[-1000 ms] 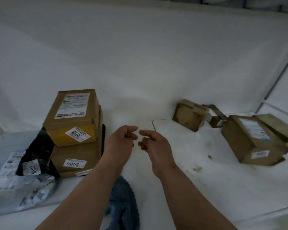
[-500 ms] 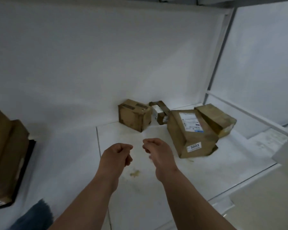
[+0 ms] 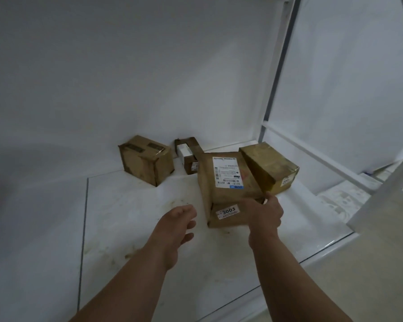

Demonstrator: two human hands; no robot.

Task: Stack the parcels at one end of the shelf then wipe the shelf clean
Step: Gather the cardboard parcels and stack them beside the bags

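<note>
**Ana:** Head view, what are the parcels made of?

**Ben:** All brown cardboard, mostly wrapped in glossy tape. The large parcel (image 3: 228,182) is a blocky carton with a white printed label on its top face and a small sticker reading 3003 on the side facing the camera. It sits on the white shelf (image 3: 130,217), just beyond the right hand (image 3: 264,213).

**Ana:** And the others?

**Ben:** A yellowish taped box (image 3: 269,167) leans tilted against the large parcel's right side, just past the right hand's fingertips. A squat cube-like carton (image 3: 147,160), creased and taped with dark strips on top, stands farther off, beyond the left hand (image 3: 178,220) and against the back wall. Between it and the large parcel is a small parcel (image 3: 188,156) with a white face and a brown flap sticking up.

**Ana:** The shelf surface?

**Ben:** Smooth white panels with a thin seam left of the left arm, and brownish smudges and specks around both hands.

**Ana:** How are the hands placed?

**Ben:** Both bare arms reach forward. The right hand is against the large parcel's near right corner, thumb raised toward the top edge, fingers spread over the side by the sticker; I cannot tell if it truly grips. The left hand hovers above the shelf, just left of that parcel, fingers loosely curled, holding nothing.
</note>
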